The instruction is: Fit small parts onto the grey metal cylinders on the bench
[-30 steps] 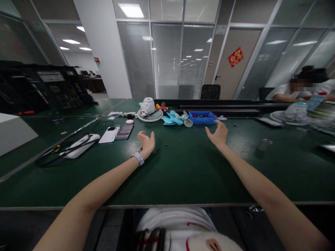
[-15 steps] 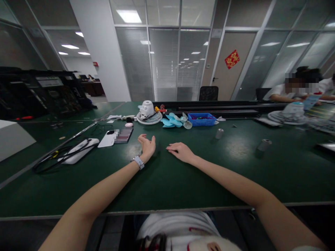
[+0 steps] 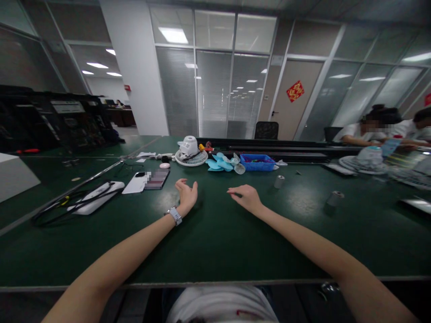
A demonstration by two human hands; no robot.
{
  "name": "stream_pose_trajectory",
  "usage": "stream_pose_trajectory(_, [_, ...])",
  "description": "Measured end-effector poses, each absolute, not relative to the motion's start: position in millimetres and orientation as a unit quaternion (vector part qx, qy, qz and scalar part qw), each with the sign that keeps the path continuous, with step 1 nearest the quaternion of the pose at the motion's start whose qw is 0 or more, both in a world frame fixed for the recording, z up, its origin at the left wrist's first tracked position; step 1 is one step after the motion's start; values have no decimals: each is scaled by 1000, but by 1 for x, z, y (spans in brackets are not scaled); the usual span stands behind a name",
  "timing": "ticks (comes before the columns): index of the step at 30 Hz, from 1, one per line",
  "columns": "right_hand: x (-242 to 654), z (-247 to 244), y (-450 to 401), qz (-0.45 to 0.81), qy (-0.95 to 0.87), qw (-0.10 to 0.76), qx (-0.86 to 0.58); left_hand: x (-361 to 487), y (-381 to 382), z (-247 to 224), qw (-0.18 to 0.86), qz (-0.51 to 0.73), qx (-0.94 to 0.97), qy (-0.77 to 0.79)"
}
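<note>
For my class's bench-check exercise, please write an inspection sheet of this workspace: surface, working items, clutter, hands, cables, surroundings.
Surface: dark-green tabletop, glossy.
Working items, nearest the hands: dark rectangular phone by the left, small silver cylinder by the right.
Clutter: white rectangular phone, white plastic fan housing, pale-blue fan blades, blue plastic tray.
Hands: left hand open, nothing seen in it; right hand with fingers bunched, contents unclear.
Cables: black cable looped across white rounded case.
Surroundings: glass partitions, beige door, people at right.

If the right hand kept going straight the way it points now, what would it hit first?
Probably the left hand: the right hand points across the green table toward it. Depth is unclear from this single view, so it might miss.
</note>
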State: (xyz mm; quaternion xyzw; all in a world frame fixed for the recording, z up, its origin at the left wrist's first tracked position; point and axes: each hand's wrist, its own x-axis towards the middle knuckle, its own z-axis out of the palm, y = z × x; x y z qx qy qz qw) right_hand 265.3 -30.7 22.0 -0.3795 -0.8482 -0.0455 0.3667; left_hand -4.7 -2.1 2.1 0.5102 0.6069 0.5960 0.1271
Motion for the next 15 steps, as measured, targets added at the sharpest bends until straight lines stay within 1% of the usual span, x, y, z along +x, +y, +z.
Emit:
stream_pose_trajectory(2, [315, 31, -21, -125, -796, 402, -436, -6, -1, 0, 123, 596, 513, 605])
stream_pose_trajectory(4, [367, 39, -12, -176, -704, 445, -524, -6, 1, -1, 119, 593, 517, 606])
stream_pose_trajectory(7, [427, 44, -1, -187, -595, 480, -617, -7, 2, -1, 119, 594, 516, 605])
stream_pose_trajectory(11, [452, 35, 9, -154, -580, 455, -658, -9, 3, 0, 121, 591, 515, 610])
stream_pose_trajectory(15, [445, 28, 16, -126, -610, 442, -645, -9, 1, 1, 132, 583, 521, 610])
